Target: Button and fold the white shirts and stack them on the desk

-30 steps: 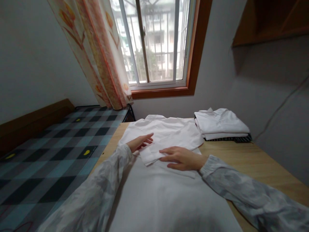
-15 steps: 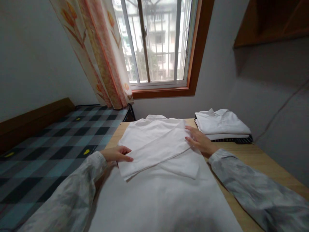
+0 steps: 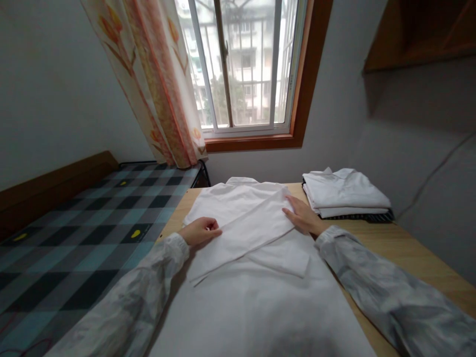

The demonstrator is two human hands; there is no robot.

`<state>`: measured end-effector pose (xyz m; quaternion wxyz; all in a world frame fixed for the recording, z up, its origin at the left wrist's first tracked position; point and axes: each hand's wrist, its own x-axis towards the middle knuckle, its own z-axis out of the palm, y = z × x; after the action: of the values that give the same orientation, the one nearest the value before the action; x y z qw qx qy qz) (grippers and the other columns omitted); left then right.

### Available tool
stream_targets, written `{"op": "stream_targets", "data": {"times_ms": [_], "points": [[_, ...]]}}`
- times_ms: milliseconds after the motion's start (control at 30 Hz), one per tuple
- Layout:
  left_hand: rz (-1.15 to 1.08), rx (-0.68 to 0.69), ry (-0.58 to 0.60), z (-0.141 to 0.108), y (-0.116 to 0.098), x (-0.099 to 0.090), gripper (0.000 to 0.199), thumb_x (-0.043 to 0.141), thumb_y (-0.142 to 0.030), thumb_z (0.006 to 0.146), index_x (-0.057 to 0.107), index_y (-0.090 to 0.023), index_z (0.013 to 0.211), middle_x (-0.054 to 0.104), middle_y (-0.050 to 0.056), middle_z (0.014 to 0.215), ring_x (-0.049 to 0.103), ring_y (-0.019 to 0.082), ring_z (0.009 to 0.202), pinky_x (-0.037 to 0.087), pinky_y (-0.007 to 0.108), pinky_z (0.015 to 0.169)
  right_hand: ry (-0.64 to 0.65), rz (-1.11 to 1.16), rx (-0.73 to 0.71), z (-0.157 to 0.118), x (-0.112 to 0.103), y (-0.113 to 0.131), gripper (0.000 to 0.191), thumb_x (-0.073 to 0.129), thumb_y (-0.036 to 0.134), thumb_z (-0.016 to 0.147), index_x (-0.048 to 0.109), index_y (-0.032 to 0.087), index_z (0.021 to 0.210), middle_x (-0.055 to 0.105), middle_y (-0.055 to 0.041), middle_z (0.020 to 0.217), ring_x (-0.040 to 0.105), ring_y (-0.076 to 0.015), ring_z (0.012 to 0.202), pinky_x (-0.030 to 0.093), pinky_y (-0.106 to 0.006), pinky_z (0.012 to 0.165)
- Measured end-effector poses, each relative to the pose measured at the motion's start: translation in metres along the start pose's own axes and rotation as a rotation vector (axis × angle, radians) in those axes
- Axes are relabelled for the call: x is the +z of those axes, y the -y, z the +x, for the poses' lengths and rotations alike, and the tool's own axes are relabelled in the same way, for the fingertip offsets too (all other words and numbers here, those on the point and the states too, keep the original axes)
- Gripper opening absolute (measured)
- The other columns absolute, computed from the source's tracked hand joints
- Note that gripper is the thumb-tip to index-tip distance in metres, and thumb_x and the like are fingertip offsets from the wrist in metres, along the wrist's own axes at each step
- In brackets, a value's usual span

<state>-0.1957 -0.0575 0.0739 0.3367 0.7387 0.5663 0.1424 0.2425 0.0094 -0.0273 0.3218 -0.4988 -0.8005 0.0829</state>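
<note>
A white shirt [image 3: 241, 297] lies spread face down on the wooden table, collar toward the window. Its two long sleeves are folded inward across the back and overlap, the upper sleeve [image 3: 238, 243] running slantwise from upper right to lower left. At the upper edge of that sleeve, my left hand [image 3: 201, 231] has its thumb and fingers curled together in a pinch on the cloth. My right hand [image 3: 303, 214] rests at the shirt's right edge near the shoulder fold, with fingers apart and touching the fabric.
A stack of folded white shirts [image 3: 345, 193], with a dark striped garment below, sits at the table's [image 3: 409, 253] back right. To the left is a bed with a checked cover [image 3: 111, 223]. A window [image 3: 245, 74], a flowered curtain [image 3: 148, 84] and a wall shelf [image 3: 420, 39] are beyond.
My left hand has moved right and slightly up along the sleeve, away from its cuff end. My right hand has stayed at the shoulder fold.
</note>
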Motion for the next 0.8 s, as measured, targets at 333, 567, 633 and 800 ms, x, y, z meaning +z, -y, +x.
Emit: {"op": "stream_targets", "data": {"times_ms": [333,567,633,800], "points": [[-0.075,-0.070,0.040,-0.001,0.019,-0.009,0.060,0.077,-0.078,0.071,0.062,-0.020,0.074,0.054,-0.002,0.067,0.045,0.013,0.061,0.032,0.026,0.055,-0.012,-0.118,0.063,-0.058,-0.023,0.011,0.081,0.074,0.063,0.089,0.054,0.017,0.153,0.065,-0.0222,0.148,0.062,-0.0411,0.137,0.045,-0.057,0.120],[-0.196,-0.081,0.039,0.001,0.024,-0.009,0.064,0.080,-0.080,0.070,0.058,-0.021,0.075,0.044,-0.005,0.065,0.037,0.012,0.057,0.025,0.025,0.052,-0.045,-0.295,0.169,-0.047,-0.021,0.034,0.040,0.065,0.039,0.093,0.066,0.014,0.124,0.072,-0.0185,0.127,0.064,-0.0326,0.120,0.047,-0.040,0.107],[-0.243,-0.059,0.026,-0.002,0.024,-0.008,0.063,0.079,-0.081,0.071,0.058,-0.021,0.076,0.043,-0.005,0.065,0.035,0.011,0.058,0.024,0.025,0.052,-0.036,-0.373,0.219,-0.041,-0.021,0.040,0.024,0.064,0.036,0.094,0.069,0.016,0.106,0.072,-0.0163,0.115,0.064,-0.0303,0.110,0.046,-0.037,0.098],[-0.230,-0.108,0.031,-0.006,0.025,-0.010,0.063,0.079,-0.080,0.068,0.061,-0.021,0.080,0.044,-0.006,0.061,0.035,0.012,0.056,0.021,0.025,0.052,-0.019,-0.385,0.353,-0.033,-0.026,0.039,0.021,0.057,0.028,0.097,0.066,0.021,0.079,0.074,-0.0095,0.093,0.065,-0.0240,0.091,0.038,-0.033,0.080]]}}
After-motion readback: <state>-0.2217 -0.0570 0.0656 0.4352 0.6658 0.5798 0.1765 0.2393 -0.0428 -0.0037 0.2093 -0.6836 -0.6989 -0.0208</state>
